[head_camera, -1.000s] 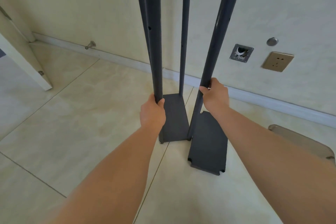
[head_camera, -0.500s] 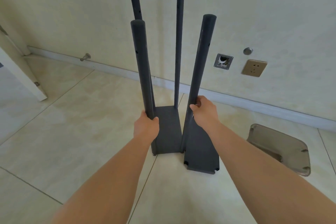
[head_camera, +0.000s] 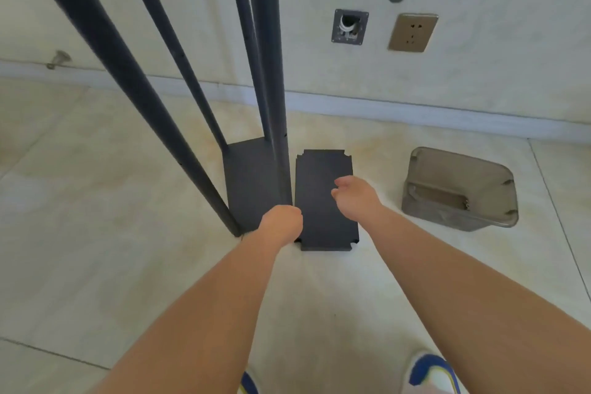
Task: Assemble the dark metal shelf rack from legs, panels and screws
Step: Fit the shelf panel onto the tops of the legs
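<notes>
The dark rack [head_camera: 252,176] stands upright on the tiled floor, with several legs rising from its bottom panel out of the top of the view. My left hand [head_camera: 283,222] is closed around the base of the near right leg [head_camera: 271,73]. Flat on the floor just right of the rack lies a loose dark panel [head_camera: 319,227] with notched corners. My right hand [head_camera: 355,198] hovers over that panel with its fingers curled apart and holds nothing. No screws are visible.
A clear plastic tray [head_camera: 460,189] sits on the floor to the right. The wall behind carries a socket [head_camera: 412,32], an open junction box [head_camera: 350,27] and a baseboard. A door stop [head_camera: 59,59] sticks out at far left. My shoes [head_camera: 431,374] show at the bottom.
My right hand let go of the near right leg and moved over the loose panel. My left hand left the near left leg and dropped to the near right leg's base. The view moved closer.
</notes>
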